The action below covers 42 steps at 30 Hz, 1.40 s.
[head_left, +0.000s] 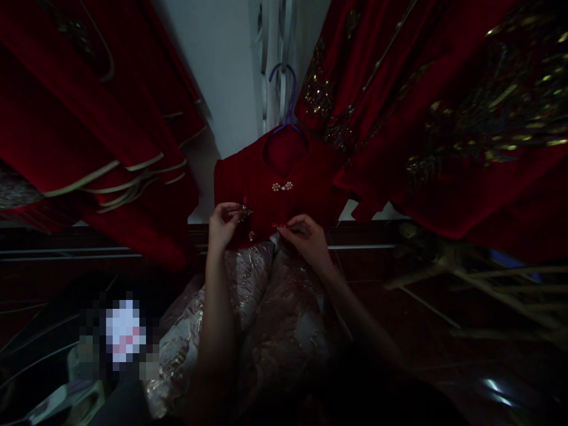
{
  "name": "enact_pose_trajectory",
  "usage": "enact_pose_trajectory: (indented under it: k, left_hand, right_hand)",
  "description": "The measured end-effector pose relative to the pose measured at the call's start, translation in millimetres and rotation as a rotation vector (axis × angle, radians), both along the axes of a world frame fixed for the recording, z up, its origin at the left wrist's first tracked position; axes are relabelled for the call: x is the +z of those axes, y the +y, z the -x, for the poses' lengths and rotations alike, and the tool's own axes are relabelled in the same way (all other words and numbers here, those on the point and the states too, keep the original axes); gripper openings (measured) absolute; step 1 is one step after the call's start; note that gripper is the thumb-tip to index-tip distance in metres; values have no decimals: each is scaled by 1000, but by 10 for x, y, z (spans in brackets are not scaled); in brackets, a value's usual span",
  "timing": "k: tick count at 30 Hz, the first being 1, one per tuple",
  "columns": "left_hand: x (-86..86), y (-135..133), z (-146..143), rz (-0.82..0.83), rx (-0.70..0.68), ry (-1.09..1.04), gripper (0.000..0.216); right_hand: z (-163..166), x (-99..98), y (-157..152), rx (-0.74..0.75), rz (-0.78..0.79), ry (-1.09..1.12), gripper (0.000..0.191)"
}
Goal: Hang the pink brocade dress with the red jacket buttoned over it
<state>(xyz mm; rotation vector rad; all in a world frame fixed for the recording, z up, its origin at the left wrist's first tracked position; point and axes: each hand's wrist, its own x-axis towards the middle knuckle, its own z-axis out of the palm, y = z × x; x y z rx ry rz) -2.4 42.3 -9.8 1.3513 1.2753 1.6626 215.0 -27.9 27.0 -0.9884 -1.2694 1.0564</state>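
Observation:
A red jacket (315,195) hangs in front of me on a purple hanger (290,106). A flower-shaped pearl clasp (283,187) sits at its chest below the round neckline. My left hand (222,228) is closed at the jacket's left side, its fingertips pinching a dark gold ornament (245,212). Just below that lies a small shiny piece (251,235) on the red cloth. My right hand (307,238) is closed in a pinch near the jacket's lower middle, on something small and reddish that is too dim to name.
Red garments with pale piping (133,168) hang on the left. More red clothes with gold sequins (501,106) hang on the right, above a wooden rack (448,263). Shiny brocade fabric (248,284) covers my lap. A blurred-out patch (125,330) is at lower left.

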Motion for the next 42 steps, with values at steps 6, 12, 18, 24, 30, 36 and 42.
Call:
enact_pose_trajectory:
  k: [6, 12, 18, 24, 30, 36, 42]
  left_hand:
    - [-32, 25, -40, -8, -104, -37, 30]
    - [15, 11, -77, 43, -175, -27, 27]
    - [36, -14, -74, 75, -168, -59, 33]
    - [116, -81, -105, 97, -114, -103, 37]
    - [113, -70, -174, 82, -46, -90, 36]
    - [23, 2, -227, 26, 13, -43, 30]
    - [-23, 24, -228, 30, 40, -6, 26]
  right_hand:
    - [68, -51, -15, -17, -22, -49, 29]
    - [197, -27, 261, -40, -119, -175, 28]
    - [431, 121, 670, 68, -223, -450, 16]
    - [584, 37, 764, 33, -260, -469, 11]
    - [629, -29, 738, -4, -351, -558, 13]
    - [629, -28, 741, -26, -328, -594, 13]
    - [628, -67, 805, -44, -343, -589, 12]
